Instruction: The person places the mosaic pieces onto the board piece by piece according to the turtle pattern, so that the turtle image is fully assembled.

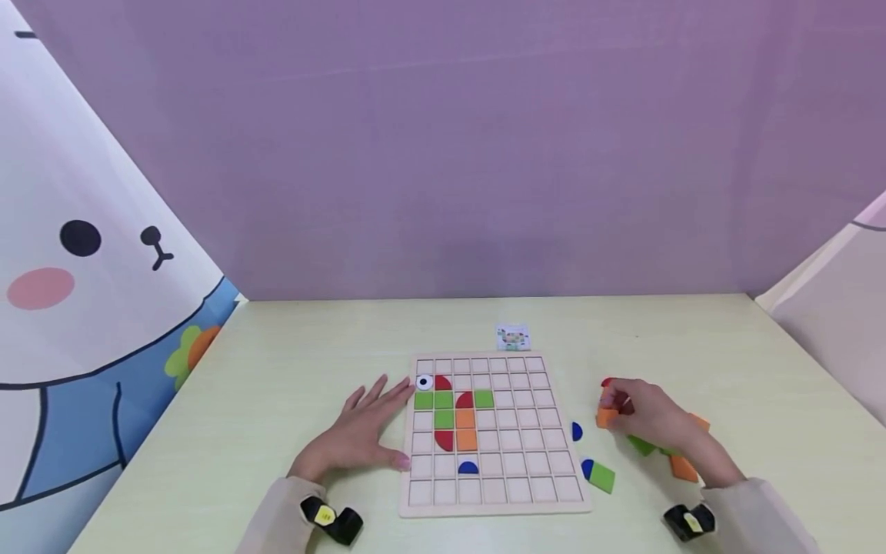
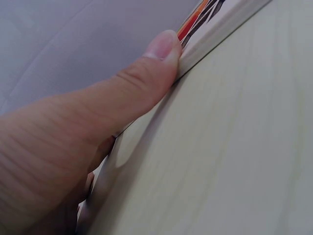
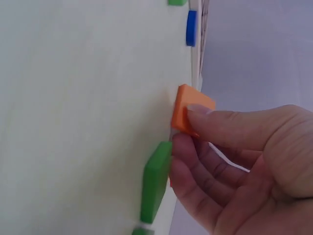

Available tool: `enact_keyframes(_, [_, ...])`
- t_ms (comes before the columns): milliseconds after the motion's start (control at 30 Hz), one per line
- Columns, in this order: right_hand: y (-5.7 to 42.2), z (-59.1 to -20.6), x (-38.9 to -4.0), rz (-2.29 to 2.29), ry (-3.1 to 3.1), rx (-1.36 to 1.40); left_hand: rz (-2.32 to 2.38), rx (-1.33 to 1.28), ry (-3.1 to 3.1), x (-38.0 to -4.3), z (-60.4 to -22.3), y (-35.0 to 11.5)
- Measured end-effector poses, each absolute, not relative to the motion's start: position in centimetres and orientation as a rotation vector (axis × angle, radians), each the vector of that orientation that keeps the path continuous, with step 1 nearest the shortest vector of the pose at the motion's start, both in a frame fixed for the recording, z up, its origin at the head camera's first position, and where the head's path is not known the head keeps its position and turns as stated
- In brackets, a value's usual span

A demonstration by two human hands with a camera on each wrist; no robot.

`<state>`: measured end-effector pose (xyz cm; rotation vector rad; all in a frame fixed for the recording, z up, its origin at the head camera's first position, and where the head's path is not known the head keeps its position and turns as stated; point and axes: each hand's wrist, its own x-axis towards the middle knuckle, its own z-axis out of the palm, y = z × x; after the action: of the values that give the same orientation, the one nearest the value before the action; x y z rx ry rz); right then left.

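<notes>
A wooden grid board (image 1: pixel 494 510) lies on the table, with green squares (image 1: pixel 444 419), orange squares (image 1: pixel 467 439), red rounded pieces (image 1: pixel 444 440), a blue half-circle (image 1: pixel 468 468) and an eye tile (image 1: pixel 424 382) in its cells. Spread fingers of my left hand (image 1: pixel 356 438) touch the board's left edge; the thumb (image 2: pixel 146 73) rests against its side in the left wrist view. To the right of the board, my right hand (image 1: pixel 651 415) pinches an orange square tile (image 3: pixel 181 110) between thumb and fingers. A red piece (image 1: pixel 607 382) shows just beyond those fingers, partly hidden.
Loose green tiles (image 1: pixel 642 445) and orange tiles (image 1: pixel 684 468) lie under and beside my right wrist. Blue half-circles (image 1: pixel 577 432) and a green tile (image 1: pixel 602 477) sit along the board's right edge. A small picture card (image 1: pixel 513 337) lies behind the board.
</notes>
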<state>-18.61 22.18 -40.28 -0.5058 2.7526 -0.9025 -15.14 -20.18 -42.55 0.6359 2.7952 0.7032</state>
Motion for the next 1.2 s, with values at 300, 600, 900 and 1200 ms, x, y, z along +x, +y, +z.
enact_keyframes(300, [20.4,-39.4,-18.8,-0.934,2.776,-0.572,0.689,0.635,2.797,-15.2,-42.8,-20.3])
enact_keyframes(600, [18.2,-39.0,-19.4,-1.013,2.745,-0.607,0.694,0.629,2.797,-15.2,-42.9,-20.3])
enact_keyframes(900, [16.4,-38.6,-19.6,-1.084,2.694,-0.654,0.7,0.61,2.791,-15.1,-42.7,-20.1])
enact_keyframes(1200, [14.0,-38.6,-19.9,-1.05,2.7,-0.666,0.697,0.584,2.796,-14.9,-42.5,-20.1])
